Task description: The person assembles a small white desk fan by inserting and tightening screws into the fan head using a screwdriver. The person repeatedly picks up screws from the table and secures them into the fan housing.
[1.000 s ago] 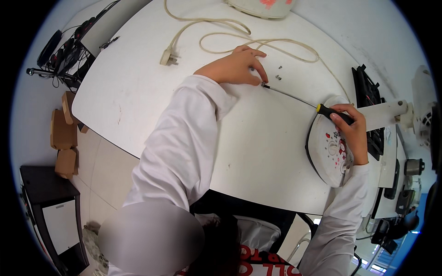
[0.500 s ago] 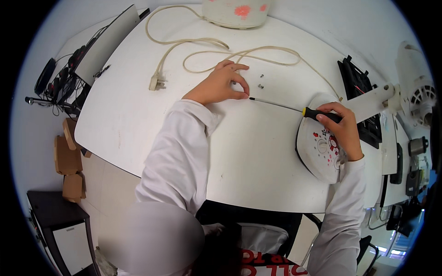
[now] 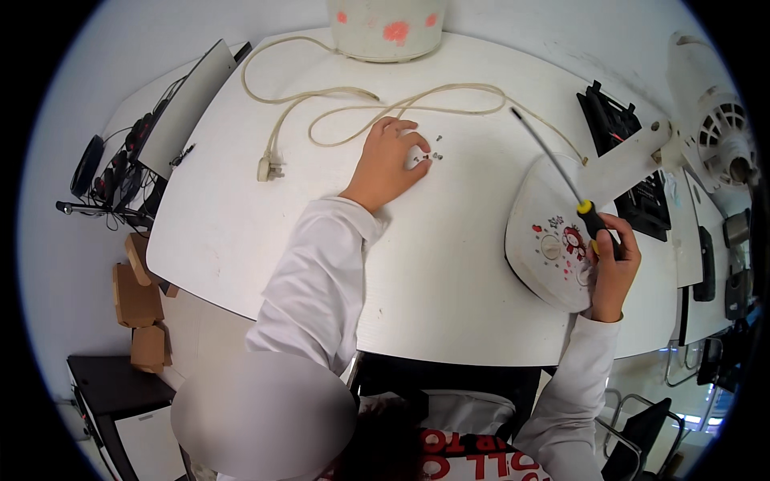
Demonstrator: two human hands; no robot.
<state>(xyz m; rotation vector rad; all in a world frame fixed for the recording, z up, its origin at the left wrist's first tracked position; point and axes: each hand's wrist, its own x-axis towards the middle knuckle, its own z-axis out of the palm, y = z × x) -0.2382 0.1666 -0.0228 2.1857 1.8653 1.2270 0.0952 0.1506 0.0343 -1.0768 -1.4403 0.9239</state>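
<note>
My left hand (image 3: pixel 390 164) rests on the white table, its thumb and index finger curved apart around several small screws (image 3: pixel 437 156). One more screw (image 3: pixel 439 138) lies a little farther off. In my right hand (image 3: pixel 616 268) is a screwdriver (image 3: pixel 589 216) with a black and yellow handle, fingers wrapped round it. Its long metal shaft (image 3: pixel 553 159) points up and to the left, the tip in the air. Beneath the handle, a white fan base (image 3: pixel 533 264) with dials and red cartoon prints lies on the table, beside the white fan neck (image 3: pixel 626 171).
A pale cord (image 3: pixel 449 86) with a plug (image 3: pixel 265 170) loops across the far table (image 3: pixel 241 232). A whitish pot-like appliance (image 3: pixel 385 32) stands at the back. Right are an open black tool case (image 3: pixel 605 120) and a fan head (image 3: pixel 726 140). Left is a monitor (image 3: pixel 188 108).
My right hand has drawn back toward me and tilted the screwdriver upward, taking its tip away from my left fingers. My left thumb and index finger are now around the screws.
</note>
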